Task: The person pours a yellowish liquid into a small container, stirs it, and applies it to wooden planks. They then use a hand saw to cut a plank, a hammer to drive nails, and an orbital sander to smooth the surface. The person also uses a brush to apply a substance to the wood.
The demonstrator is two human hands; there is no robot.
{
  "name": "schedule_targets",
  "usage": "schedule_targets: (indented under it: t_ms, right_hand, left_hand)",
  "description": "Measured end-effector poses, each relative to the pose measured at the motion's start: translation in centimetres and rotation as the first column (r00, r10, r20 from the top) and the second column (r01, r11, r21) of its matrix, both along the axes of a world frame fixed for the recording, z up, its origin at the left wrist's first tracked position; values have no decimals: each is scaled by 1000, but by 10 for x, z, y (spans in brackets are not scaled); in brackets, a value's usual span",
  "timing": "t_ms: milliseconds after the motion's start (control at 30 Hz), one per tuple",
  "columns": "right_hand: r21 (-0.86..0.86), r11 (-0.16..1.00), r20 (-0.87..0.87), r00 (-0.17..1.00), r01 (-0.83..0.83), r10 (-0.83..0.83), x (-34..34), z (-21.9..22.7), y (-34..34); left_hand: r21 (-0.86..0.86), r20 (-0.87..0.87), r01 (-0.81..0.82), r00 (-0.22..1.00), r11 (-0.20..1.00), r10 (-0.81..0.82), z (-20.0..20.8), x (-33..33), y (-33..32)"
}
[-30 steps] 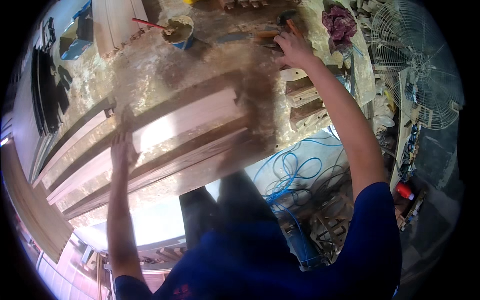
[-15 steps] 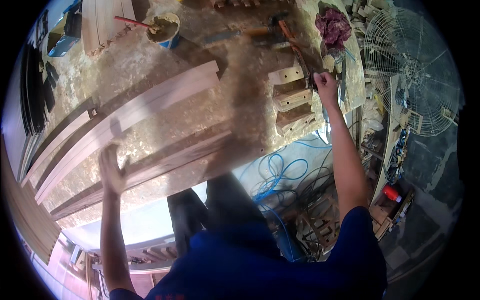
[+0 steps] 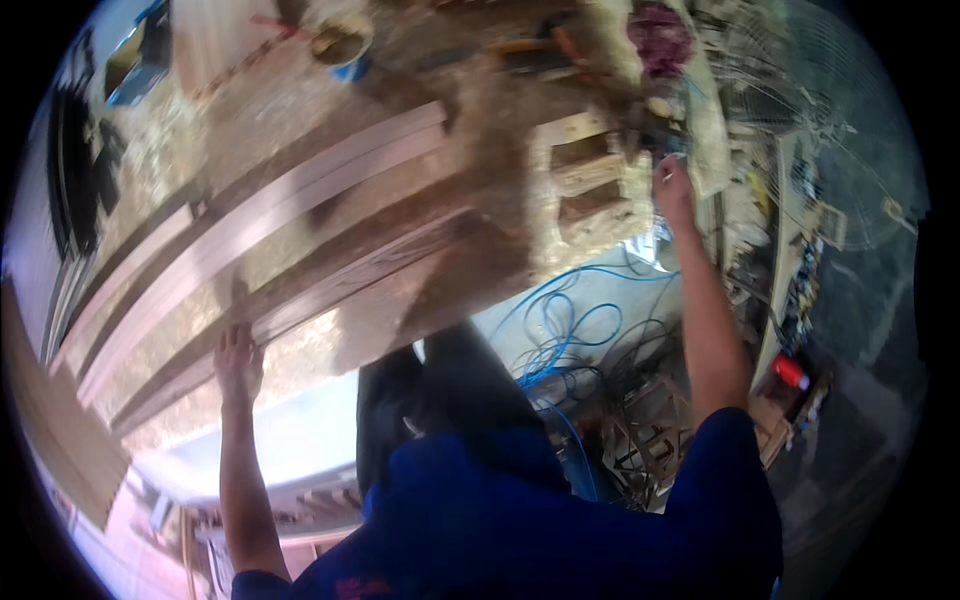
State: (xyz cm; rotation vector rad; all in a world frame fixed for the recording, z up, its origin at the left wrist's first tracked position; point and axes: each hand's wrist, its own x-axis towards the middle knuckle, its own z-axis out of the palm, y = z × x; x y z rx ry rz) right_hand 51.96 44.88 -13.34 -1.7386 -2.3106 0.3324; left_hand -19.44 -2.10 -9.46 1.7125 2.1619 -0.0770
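My left hand lies at the near edge of the closest long wooden board, fingers stretched out over its edge. My right hand is closed at the workbench's right edge, beside the drilled wooden blocks. A small pale glint shows at its fingers, but blur hides what they hold. Beyond the near board lie a pale curved wooden piece and a shorter curved strip.
Farther back are a tub of brown paste, an orange-handled tool and a crumpled maroon cloth. A wire fan guard stands right of the workbench. Blue hose coils on the floor below.
My left hand has come down toward me onto the near board. My right hand has shifted slightly right and nearer, away from the dark tool by the blocks. The whole view has shifted slightly.
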Motion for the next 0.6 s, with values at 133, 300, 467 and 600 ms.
schedule_targets:
  t_ms: [133, 300, 467, 600]
  right_hand:
    - [-76, 978, 258, 952, 192, -167, 28, 6, -39]
    - [28, 933, 516, 795, 358, -320, 20, -13, -32]
    - [-109, 961, 421, 887, 256, -188, 31, -18, -6]
    - [3, 987, 395, 906, 162, -151, 68, -5, 13]
  left_hand:
    - [36, 50, 21, 998, 999, -23, 9, 21, 39]
    - [188, 79, 100, 990, 977, -117, 29, 90, 127]
    - [225, 158, 136, 972, 965, -174, 38, 153, 197]
    - [156, 117, 137, 981, 978, -156, 32, 184, 224]
